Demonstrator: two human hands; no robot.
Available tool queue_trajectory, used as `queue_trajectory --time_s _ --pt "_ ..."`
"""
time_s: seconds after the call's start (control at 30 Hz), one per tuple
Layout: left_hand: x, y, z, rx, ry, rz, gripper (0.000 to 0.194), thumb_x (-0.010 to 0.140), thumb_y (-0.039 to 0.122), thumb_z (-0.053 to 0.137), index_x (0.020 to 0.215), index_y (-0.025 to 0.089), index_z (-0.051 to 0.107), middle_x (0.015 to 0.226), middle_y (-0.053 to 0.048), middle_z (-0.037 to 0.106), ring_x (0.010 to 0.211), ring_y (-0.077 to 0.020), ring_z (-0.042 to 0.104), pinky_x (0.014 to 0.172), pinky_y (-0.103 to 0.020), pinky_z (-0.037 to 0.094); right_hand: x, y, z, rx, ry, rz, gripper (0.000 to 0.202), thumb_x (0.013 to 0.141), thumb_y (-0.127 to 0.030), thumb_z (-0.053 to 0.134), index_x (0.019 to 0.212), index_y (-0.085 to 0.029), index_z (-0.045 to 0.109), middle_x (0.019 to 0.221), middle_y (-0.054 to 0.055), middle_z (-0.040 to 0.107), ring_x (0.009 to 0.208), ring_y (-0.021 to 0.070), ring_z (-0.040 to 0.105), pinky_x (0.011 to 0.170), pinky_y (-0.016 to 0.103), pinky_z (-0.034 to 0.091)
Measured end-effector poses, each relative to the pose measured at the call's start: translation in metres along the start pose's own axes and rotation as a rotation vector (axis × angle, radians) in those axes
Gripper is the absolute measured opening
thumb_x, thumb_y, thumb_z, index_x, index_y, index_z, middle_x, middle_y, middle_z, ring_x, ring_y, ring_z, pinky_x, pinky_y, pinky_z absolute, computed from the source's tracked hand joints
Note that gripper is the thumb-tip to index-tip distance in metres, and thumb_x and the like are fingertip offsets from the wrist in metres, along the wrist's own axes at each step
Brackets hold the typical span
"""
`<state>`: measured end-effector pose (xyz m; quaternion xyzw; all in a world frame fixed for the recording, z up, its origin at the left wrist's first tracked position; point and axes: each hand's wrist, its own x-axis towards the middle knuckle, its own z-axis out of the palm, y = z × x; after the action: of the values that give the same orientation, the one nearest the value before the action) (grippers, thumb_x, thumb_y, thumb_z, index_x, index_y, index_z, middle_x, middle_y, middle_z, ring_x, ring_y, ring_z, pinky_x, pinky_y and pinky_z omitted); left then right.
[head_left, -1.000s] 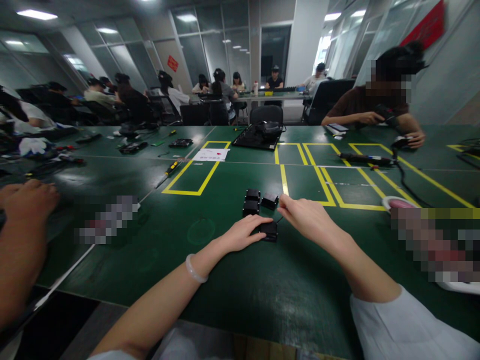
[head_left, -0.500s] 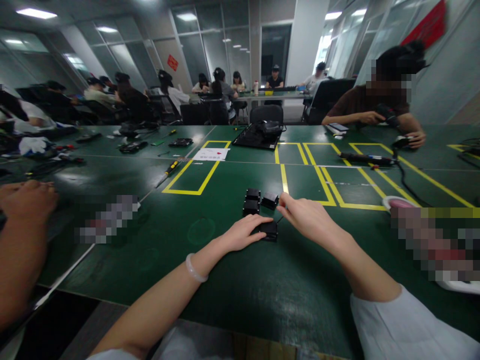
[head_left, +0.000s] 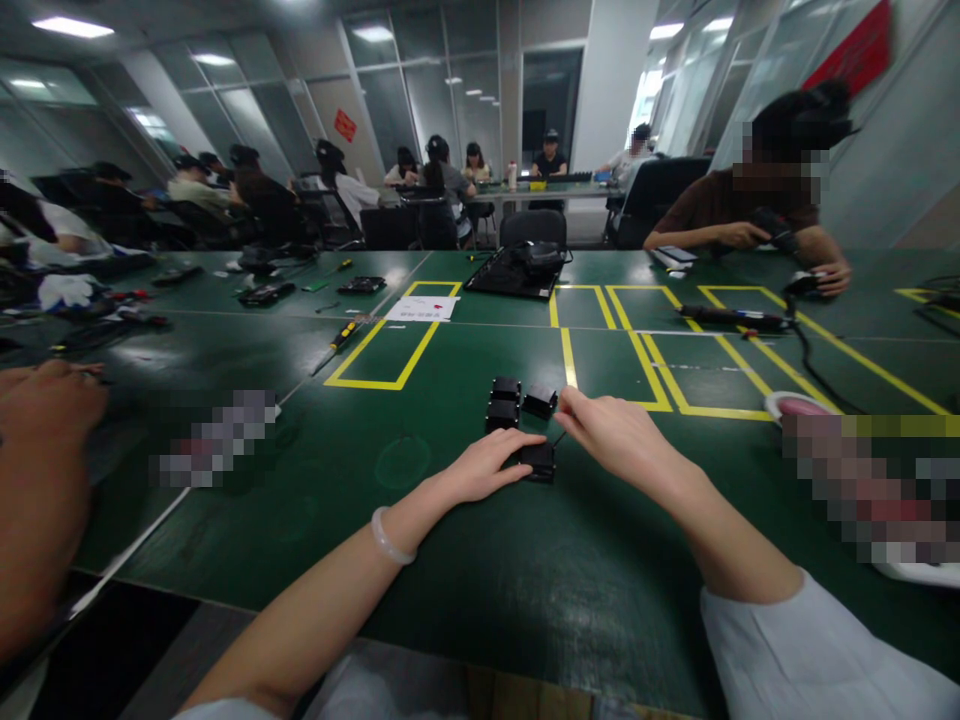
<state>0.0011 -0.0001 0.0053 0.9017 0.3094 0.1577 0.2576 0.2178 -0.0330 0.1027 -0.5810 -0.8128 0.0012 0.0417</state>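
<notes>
My left hand (head_left: 491, 467) reaches in from the left and grips a small black block (head_left: 541, 464) on the green table, fingers on its top and near side. Closed in a pinch, my right hand (head_left: 604, 425) holds a thin dark rod-like tool (head_left: 558, 439) that slants down to the block's top edge. Its handle, if any, is hidden in my fingers. Just beyond lie more black blocks: two in a column (head_left: 503, 405) and a single tilted-looking one (head_left: 541, 401) close to my right fingertips.
Yellow tape outlines (head_left: 365, 384) mark the table (head_left: 450, 590). A yellow-black screwdriver (head_left: 344, 336) and a white paper (head_left: 422, 308) lie ahead left; a flat black panel (head_left: 514, 275) is farther back. Another person's arm (head_left: 45, 480) rests at left. A co-worker (head_left: 750, 210) sits across at right, holding a dark tool.
My hands and the blocks look almost unchanged. The other person's arm at the left edge has shifted slightly left.
</notes>
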Motion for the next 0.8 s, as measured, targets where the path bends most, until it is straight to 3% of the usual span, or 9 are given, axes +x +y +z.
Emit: queue_trajectory --time_s 0.2,0.47,0.8 --pt "0.0002 0.0016 -0.0009 0.003 0.003 0.0 0.044 0.095 0.036 0.05 0.138 0.028 0.042 0.125 -0.006 0.056 0.11 -0.0223 0.053 0.096 -0.035 0.042 -0.0008 0.0001 -0.0013 0.056 0.021 -0.038 0.016 0.093 -0.024 0.036 0.104 -0.02 0.046 0.081 0.004 0.066 0.063 0.0161 0.058 0.051 0.026 0.022" --pt "-0.0003 -0.0007 0.0005 0.003 0.003 0.007 0.044 0.095 0.036 0.049 0.138 0.027 0.042 0.127 -0.006 0.056 0.112 -0.023 0.052 0.098 -0.037 0.041 -0.0019 -0.003 -0.0037 0.019 -0.015 -0.008 0.019 0.096 -0.033 0.035 0.1 -0.02 0.048 0.076 0.005 0.066 0.063 0.0175 0.059 0.051 0.026 0.02" --pt "-0.0002 0.0007 -0.0006 0.009 0.005 0.001 0.044 0.096 0.036 0.049 0.138 0.028 0.042 0.127 -0.006 0.055 0.112 -0.0225 0.052 0.097 -0.036 0.042 -0.0018 0.0004 -0.0005 0.089 0.007 -0.056 0.016 0.093 -0.024 0.037 0.104 -0.018 0.047 0.078 0.004 0.065 0.063 0.0156 0.056 0.053 0.026 0.024"
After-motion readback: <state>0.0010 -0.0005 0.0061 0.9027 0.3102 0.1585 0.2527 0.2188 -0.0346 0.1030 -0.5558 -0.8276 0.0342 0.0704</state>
